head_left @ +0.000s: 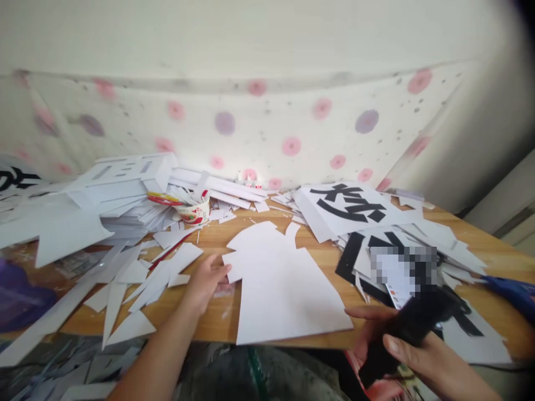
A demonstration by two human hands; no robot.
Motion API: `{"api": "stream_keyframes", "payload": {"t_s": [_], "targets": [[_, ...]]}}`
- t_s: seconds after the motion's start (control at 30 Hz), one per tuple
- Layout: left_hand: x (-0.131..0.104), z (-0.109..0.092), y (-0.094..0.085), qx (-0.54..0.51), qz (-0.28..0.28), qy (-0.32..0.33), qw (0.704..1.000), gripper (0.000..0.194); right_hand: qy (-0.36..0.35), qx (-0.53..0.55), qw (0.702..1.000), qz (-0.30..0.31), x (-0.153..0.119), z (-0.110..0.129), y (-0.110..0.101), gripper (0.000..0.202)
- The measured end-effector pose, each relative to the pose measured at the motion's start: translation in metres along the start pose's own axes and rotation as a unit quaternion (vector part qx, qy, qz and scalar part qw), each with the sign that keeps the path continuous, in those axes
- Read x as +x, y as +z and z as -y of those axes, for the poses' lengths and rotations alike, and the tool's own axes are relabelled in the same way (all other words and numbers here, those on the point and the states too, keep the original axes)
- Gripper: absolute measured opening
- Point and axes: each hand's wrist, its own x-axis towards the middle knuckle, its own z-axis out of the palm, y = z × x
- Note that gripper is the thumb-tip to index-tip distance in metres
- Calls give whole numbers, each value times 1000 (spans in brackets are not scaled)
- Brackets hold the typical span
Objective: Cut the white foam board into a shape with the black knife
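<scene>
**On the bench [321, 253], a white cut-out panel [288, 295] lies between two hands**

At the near edge of the bench, the panel lies in front of the person, its broad end close to the body and its notched, curved end pointing away. Its long axis seems to run from the person toward the wall, leaning a little left at the far end.

The left hand [209, 278] is the nearer: it reaches in from the left, and its fingers pinch the small tab on that side, so the rest of the panel extends to their right. The right hand [426, 356] is off the near right corner; its fingers are closed around a black object [418, 317], the index finger stretching toward that corner. Whether it touches the panel, I cannot tell. The black object is blurred, and I cannot tell whether the lit screen [395, 289] beyond it is part of it.

Farther out, white offcuts [134, 273] lie to the left, a patterned paper bowl [195, 213] stands beyond the left hand, and a sheet with black lettering [334, 214] lies at the far right.
</scene>
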Motion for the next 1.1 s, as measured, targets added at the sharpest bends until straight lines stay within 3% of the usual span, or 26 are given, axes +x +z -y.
{"api": "stream_keyframes", "payload": {"t_s": [0.07,0.17,0.23,0.27,0.33,0.4,0.47,0.53,0.7,0.9,1.0,1.1], "targets": [[-2,4,-3,54,-56,62,995,51,-38,41,997,-60,9,-2,2,47],[-13,9,-10,121,-115,166,972,41,-141,107,974,-140,34,-8,12,53],[-26,15,-11,162,-120,238,950,30,-170,132,963,-164,52,-15,21,65],[-35,19,-11,193,-114,281,933,26,-164,133,956,-205,60,-20,25,65],[-52,29,-7,311,-107,407,852,26,-130,132,938,-294,70,-31,34,56],[-68,40,-3,391,-106,481,777,28,-110,151,927,-326,74,-41,39,51],[-80,49,0,426,-95,516,737,32,-103,174,926,-320,72,-45,42,50],[-86,53,2,438,-69,539,716,32,-97,191,926,-311,69,-46,42,48],[-87,53,3,434,-12,555,710,20,-87,190,924,-319,63,-41,46,46],[-83,58,-5,416,-19,559,717,22,-86,142,931,-325,48,-35,62,49],[-78,58,-12,416,-22,558,717,38,-89,127,953,-260,37,-33,64,52],[-75,52,-19,418,2,538,732,37,-107,101,970,-194,31,-25,65,56]]}}
